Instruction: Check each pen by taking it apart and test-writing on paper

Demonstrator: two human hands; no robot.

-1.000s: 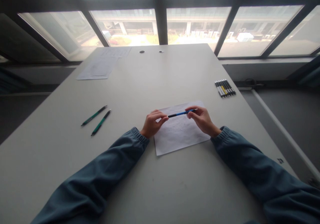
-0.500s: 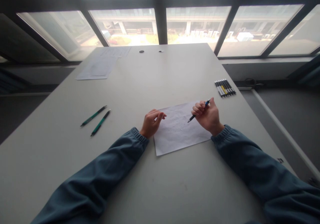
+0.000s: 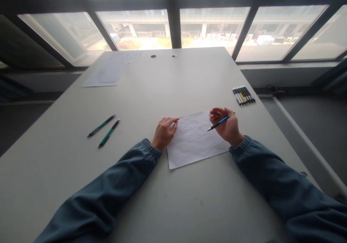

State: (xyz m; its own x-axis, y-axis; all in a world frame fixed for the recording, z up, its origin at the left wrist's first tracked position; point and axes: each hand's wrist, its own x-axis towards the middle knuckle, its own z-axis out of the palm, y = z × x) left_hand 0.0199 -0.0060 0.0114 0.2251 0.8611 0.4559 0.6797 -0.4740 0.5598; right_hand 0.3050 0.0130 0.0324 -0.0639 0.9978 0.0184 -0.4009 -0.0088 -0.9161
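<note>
A white sheet of paper (image 3: 193, 147) with a faint pencil sketch lies on the grey table (image 3: 151, 91) in front of me. My right hand (image 3: 227, 126) is closed round a blue mechanical pencil (image 3: 219, 122), its tip pointing down-left just above the sheet's right part. My left hand (image 3: 165, 132) rests at the sheet's left edge with its fingers loosely stretched onto the paper and nothing in them.
Two green pens (image 3: 104, 130) lie to the left. A row of several dark pens with one yellow (image 3: 244, 95) sits at the right near the table edge. More paper sheets (image 3: 107, 73) lie at the far left corner. Large windows stand behind the table.
A second ago both hands held the pencil level above the sheet. My left hand let go and settled on the paper's edge; my right hand turned the pencil into a writing grip.
</note>
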